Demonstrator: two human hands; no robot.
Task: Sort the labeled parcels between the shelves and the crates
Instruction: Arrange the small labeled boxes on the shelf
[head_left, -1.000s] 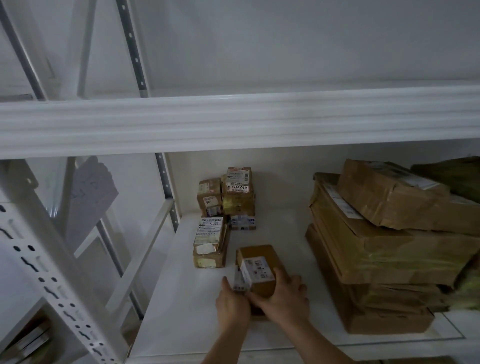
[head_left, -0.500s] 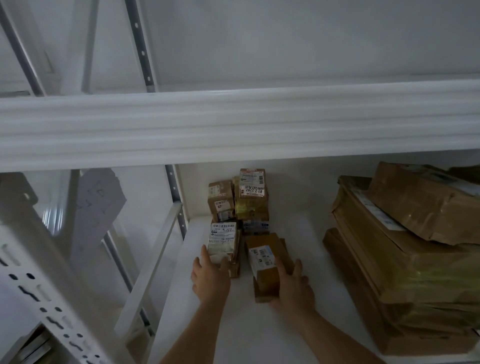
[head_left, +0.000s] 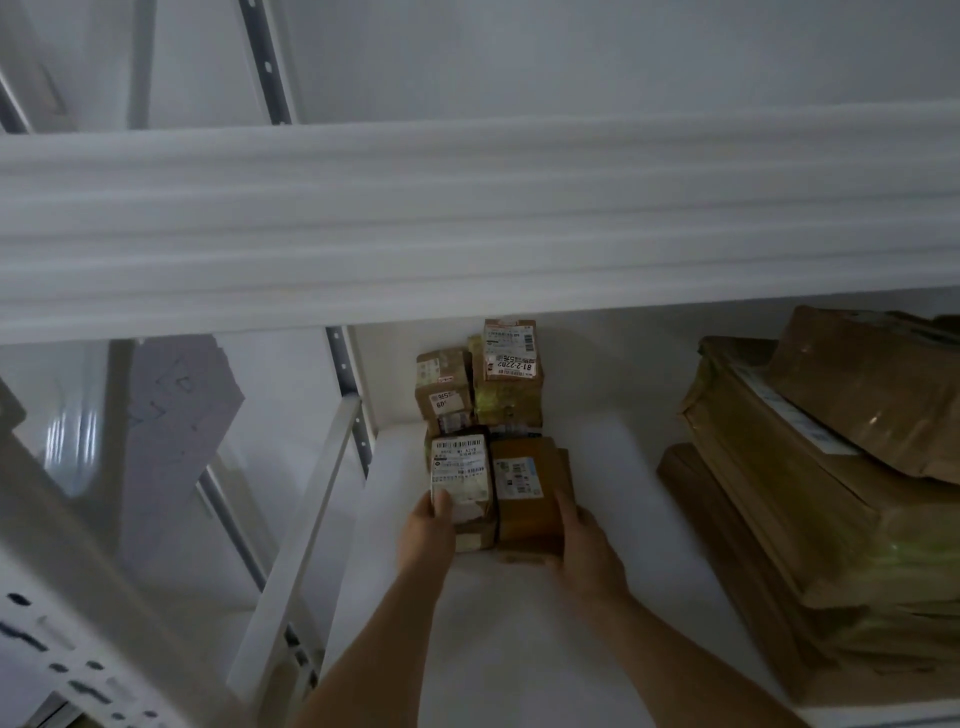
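Note:
On the white shelf (head_left: 597, 519) two small brown parcels lie side by side. My left hand (head_left: 427, 530) grips the near end of the left parcel (head_left: 460, 467), thumb on its large white label. My right hand (head_left: 584, 545) holds the right side of the plain brown parcel (head_left: 527, 499), which bears a small label. Behind them, against the back wall, stand two more small labelled parcels (head_left: 506, 374), one taller.
A stack of large flat brown parcels (head_left: 810, 493) fills the right of the shelf. The white beam of the shelf above (head_left: 467, 223) crosses the view overhead. A perforated upright (head_left: 67, 623) and a diagonal brace (head_left: 306, 535) stand at left.
My right hand has pushed the plain brown parcel deeper onto the shelf, up beside the left parcel. My left hand has taken hold of the left parcel's near end.

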